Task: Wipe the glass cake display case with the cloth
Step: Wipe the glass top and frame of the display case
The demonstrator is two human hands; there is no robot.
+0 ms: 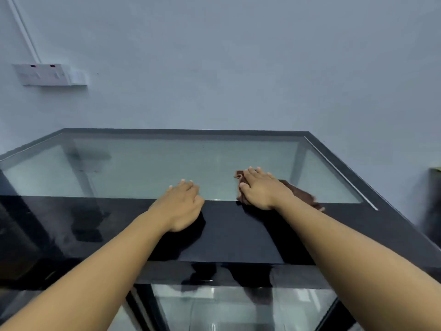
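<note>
The glass cake display case (pixel 148 163) fills the lower half of the view, seen from above, with a clear top pane inside a black frame. A brown cloth (pixel 299 192) lies on the top near the right, across the line where clear glass meets the black band. My right hand (pixel 260 187) presses flat on the cloth with fingers spread over it. My left hand (pixel 181 204) rests palm down on the black band to the left, fingers loosely curled, holding nothing. Both forearms reach in from the bottom corners.
A pale wall stands right behind the case. A white double socket (pixel 47 74) with a plug sits on the wall at upper left, with a white conduit running up from it. A dark object (pixel 434 199) stands past the case's right edge.
</note>
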